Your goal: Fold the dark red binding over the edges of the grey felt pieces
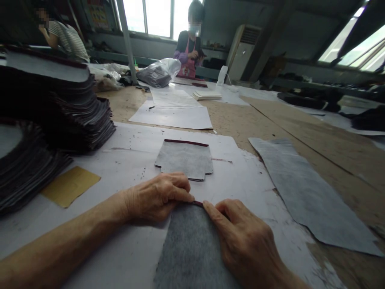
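Observation:
A grey fabric-like panel (192, 249) lies on the white paper in front of me, with a narrow dark red folded strip along its far edge. My left hand (162, 196) pinches that edge at its left end, thumb and fingers closed. At the right end my right hand (243, 237) presses the same edge, fingers curled together. A short length of the red strip shows between both hands. Just beyond them rests a smaller grey piece (185, 160) with notched lower corners and a dark red strip along its far side.
Tall stacks of dark sheets (81, 108) stand at the left, near a yellow card (71, 185). A long grey panel (309, 196) lies at the right. Farther back are white sheets (177, 116), a plastic bag (159, 73) and a person in a pink apron (189, 60).

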`<state>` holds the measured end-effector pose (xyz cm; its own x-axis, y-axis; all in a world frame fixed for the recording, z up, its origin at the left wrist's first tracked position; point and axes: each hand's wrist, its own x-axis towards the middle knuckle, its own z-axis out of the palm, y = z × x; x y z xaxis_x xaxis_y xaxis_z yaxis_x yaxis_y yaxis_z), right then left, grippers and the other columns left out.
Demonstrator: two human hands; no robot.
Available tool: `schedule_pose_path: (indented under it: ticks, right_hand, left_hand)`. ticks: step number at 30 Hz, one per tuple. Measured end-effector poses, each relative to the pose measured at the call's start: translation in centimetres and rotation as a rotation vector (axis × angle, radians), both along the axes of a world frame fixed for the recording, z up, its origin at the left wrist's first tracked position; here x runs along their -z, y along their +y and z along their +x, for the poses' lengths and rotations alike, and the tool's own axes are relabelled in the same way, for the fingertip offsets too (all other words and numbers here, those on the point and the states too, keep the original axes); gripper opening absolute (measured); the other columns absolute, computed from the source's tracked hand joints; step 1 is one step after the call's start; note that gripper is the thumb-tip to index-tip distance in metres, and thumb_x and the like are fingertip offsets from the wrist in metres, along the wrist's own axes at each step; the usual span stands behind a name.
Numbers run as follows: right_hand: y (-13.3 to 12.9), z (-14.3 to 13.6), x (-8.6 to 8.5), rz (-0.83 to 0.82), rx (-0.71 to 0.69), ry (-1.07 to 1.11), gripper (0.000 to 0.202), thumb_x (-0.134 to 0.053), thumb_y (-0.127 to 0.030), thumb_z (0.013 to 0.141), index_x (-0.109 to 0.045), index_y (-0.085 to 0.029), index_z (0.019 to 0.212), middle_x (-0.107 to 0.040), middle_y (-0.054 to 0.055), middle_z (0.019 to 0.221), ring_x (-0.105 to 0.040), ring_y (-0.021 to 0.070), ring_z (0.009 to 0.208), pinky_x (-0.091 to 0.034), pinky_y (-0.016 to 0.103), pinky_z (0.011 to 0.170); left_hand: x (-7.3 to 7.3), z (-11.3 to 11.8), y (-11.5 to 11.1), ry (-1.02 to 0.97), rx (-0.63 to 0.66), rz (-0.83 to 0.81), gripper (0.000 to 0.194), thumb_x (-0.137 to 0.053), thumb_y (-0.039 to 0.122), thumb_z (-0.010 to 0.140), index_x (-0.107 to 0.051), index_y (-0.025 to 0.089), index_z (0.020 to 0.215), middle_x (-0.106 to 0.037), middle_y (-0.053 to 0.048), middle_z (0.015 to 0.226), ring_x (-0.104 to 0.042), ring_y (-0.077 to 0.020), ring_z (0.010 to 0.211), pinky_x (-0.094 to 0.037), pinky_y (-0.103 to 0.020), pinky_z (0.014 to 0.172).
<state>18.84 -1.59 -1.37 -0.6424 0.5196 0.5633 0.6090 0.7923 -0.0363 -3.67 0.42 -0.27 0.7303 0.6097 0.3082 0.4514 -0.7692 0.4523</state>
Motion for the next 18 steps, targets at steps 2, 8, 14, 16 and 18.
schedule_pose_path:
  ticks: [2,8,14,16,18]
  right_hand:
    - [0.0,-0.1,-0.2,0.027,-0.003,-0.029,0.032,-0.038,-0.005,0.083,-0.063,-0.011,0.101,-0.057,0.006,0.072,-0.05,0.0158,0.063,-0.041,0.026,0.053]
    - [0.3,-1.7,-1.3,0.1,-0.032,-0.204,0.026,-0.04,-0.002,0.074,-0.065,-0.009,0.078,-0.057,0.009,0.069,-0.049,0.0205,0.064,-0.041,0.031,0.052]
    - [1.0,-2.7,-0.6,0.004,-0.119,-0.068,0.029,-0.036,0.0,0.072,-0.064,-0.009,0.074,-0.054,0.009,0.067,-0.046,0.0192,0.063,-0.041,0.031,0.052]
    - [1.0,-2.5,-0.3,0.051,-0.136,-0.072,0.029,-0.036,-0.002,0.076,-0.065,-0.007,0.08,-0.054,0.009,0.068,-0.045,0.0197,0.063,-0.041,0.032,0.052]
    - [1.1,-2.1,-0.2,0.061,-0.139,-0.072,0.028,-0.038,-0.003,0.078,-0.065,-0.006,0.082,-0.054,0.009,0.067,-0.045,0.019,0.063,-0.04,0.031,0.051]
  left_hand:
    - [-0.3,0.2,-0.1,0.055,0.015,0.046,0.028,-0.043,-0.001,0.073,-0.062,0.011,0.089,-0.056,-0.007,0.081,-0.049,-0.0155,0.075,-0.044,-0.028,0.07]
    - [-0.4,0.9,-0.3,0.194,0.073,0.238,0.024,-0.048,0.005,0.068,-0.06,0.008,0.089,-0.056,-0.008,0.077,-0.044,-0.0185,0.07,-0.042,-0.034,0.069]
    - [-0.1,0.1,0.0,0.124,0.057,0.182,0.026,-0.047,0.004,0.067,-0.06,0.01,0.09,-0.055,-0.008,0.078,-0.047,-0.0182,0.071,-0.044,-0.033,0.069]
    - [-0.1,-0.5,0.2,0.072,0.044,0.114,0.027,-0.045,0.001,0.067,-0.06,0.011,0.088,-0.056,-0.008,0.08,-0.048,-0.0172,0.072,-0.044,-0.031,0.067]
    - [-0.1,-1.0,0.4,0.036,0.037,0.067,0.028,-0.043,0.0,0.068,-0.06,0.013,0.086,-0.056,-0.007,0.079,-0.049,-0.0162,0.072,-0.044,-0.029,0.065]
